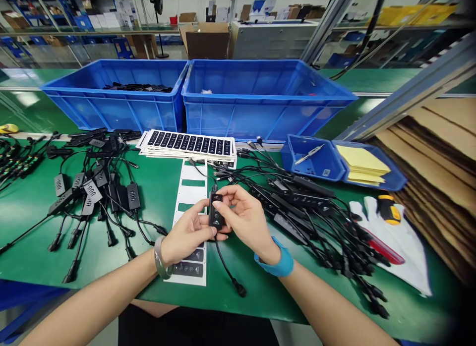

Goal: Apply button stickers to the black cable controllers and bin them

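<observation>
Visibly glossy black controller (216,213), white-marked face, thin cable at each end

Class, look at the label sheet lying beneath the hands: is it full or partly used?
Partly used: the label sheet has empty cut-outs showing the green tabletop, while black labels remain at its near end.

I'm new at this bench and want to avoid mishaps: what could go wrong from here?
The right hand's thumb rests on the face of the black controller, which the left hand also holds; pressing unevenly might smudge or shift its printed face.

Its dangling cable ends near the table's front edge and could snag.

The cabled units on the right overlap, so pulling one out may drag others along.
</observation>
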Demonstrator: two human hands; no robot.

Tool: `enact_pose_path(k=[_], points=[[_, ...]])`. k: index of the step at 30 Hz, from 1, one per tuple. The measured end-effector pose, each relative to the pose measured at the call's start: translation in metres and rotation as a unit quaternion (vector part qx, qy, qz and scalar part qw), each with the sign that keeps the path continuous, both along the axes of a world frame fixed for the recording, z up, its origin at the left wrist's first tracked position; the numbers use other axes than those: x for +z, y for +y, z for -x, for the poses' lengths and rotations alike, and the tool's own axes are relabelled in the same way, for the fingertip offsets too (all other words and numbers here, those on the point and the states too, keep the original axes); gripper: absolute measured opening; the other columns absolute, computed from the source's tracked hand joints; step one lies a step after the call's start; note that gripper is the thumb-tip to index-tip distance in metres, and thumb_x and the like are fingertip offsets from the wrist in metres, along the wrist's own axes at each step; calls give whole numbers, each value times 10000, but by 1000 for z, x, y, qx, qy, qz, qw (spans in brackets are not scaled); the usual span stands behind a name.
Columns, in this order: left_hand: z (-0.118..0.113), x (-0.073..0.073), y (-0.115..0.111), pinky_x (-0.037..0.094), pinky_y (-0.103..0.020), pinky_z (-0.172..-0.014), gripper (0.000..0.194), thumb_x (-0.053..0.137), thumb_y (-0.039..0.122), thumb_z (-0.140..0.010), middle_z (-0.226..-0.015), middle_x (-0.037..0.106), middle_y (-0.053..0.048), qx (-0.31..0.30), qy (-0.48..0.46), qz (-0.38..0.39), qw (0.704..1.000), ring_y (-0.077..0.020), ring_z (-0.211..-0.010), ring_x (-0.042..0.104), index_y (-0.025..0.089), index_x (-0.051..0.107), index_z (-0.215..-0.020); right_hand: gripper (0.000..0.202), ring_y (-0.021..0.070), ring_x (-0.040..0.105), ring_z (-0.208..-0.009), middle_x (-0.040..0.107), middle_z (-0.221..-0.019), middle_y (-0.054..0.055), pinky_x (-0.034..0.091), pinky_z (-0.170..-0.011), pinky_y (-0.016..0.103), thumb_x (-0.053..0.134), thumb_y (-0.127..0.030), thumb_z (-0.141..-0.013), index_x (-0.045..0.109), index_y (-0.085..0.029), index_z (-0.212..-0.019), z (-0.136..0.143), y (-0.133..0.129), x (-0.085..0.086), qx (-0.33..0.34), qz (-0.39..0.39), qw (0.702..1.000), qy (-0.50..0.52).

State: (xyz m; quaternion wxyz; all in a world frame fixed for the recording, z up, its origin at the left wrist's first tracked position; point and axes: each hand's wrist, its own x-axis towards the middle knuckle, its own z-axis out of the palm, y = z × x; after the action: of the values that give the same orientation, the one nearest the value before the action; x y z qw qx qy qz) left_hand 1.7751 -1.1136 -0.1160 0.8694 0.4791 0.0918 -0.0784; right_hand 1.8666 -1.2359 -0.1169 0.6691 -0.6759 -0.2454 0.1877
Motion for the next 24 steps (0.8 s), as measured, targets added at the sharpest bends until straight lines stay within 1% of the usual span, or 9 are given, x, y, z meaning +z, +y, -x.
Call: enact_pose_path(k=[8,11,13,14,16,18,20,22,24], points=[[0,-3,-2,516,-386,-856,588,741,242,-755,-922,690,-87,6,-12,-12,1000,-247,-940,665,174,426,-1248,159,108,499,-575,471,-686,-30,475,-467,207,638,-288,-809,581,-208,-933,1,1,-2,-22,47,997,-64],[0,-5,-2,521,-361,-825,540,741,238,-756,-907,693,-84,11,-11,-16,1000,-240,-907,676,179,449,-1207,341,107,485,-585,462,-703,-47,463,-492,209,659,-266,-782,507,-230,-1084,-2,1,-4,-43,47,996,-65],[1,-6,-1,526,-337,-799,522,739,232,-758,-898,695,-81,13,-10,-15,1000,-226,-865,683,178,458,-1194,476,113,490,-642,477,-783,-30,458,-507,208,683,-270,-753,449,-237,-1166,-5,0,-4,-45,53,996,-60],[1,-6,-1,528,-328,-792,519,737,228,-760,-907,693,-80,14,-12,-14,1000,-216,-851,683,177,464,-1197,538,120,500,-685,490,-852,-10,459,-513,210,703,-280,-731,435,-237,-1195,-6,-1,-2,-29,62,996,-49],[1,-5,-1,533,-315,-786,542,742,209,-754,-934,689,-75,5,-13,-15,1000,-189,-821,677,179,477,-1226,682,139,525,-780,491,-1010,36,480,-537,220,753,-290,-675,409,-239,-1262,-7,-2,2,40,75,996,-9],[0,-4,-1,540,-298,-778,561,766,188,-727,-955,685,-68,-8,-10,-25,1000,-155,-776,662,176,514,-1228,801,144,539,-805,498,-1057,43,502,-581,236,785,-266,-632,369,-251,-1317,-6,-2,6,116,73,990,32],[0,-3,-1,544,-271,-748,494,790,196,-702,-945,686,-69,-14,-8,-40,999,-135,-745,647,150,585,-1149,736,123,528,-724,530,-932,4,488,-588,232,789,-252,-628,419,-238,-1264,-5,-1,7,145,63,987,36],[0,-2,-1,540,-237,-695,365,780,258,-724,-886,699,-82,-15,-5,-53,998,-127,-709,644,114,637,-1027,505,104,493,-636,521,-780,-32,445,-552,216,765,-289,-672,518,-208,-1106,-4,1,6,128,59,990,16],[0,-1,-1,530,-211,-646,325,745,326,-763,-840,708,-103,-27,7,-61,998,-124,-674,650,90,648,-965,302,97,476,-592,519,-709,-34,409,-525,213,705,-366,-749,564,-183,-944,-5,2,4,102,53,993,6]])
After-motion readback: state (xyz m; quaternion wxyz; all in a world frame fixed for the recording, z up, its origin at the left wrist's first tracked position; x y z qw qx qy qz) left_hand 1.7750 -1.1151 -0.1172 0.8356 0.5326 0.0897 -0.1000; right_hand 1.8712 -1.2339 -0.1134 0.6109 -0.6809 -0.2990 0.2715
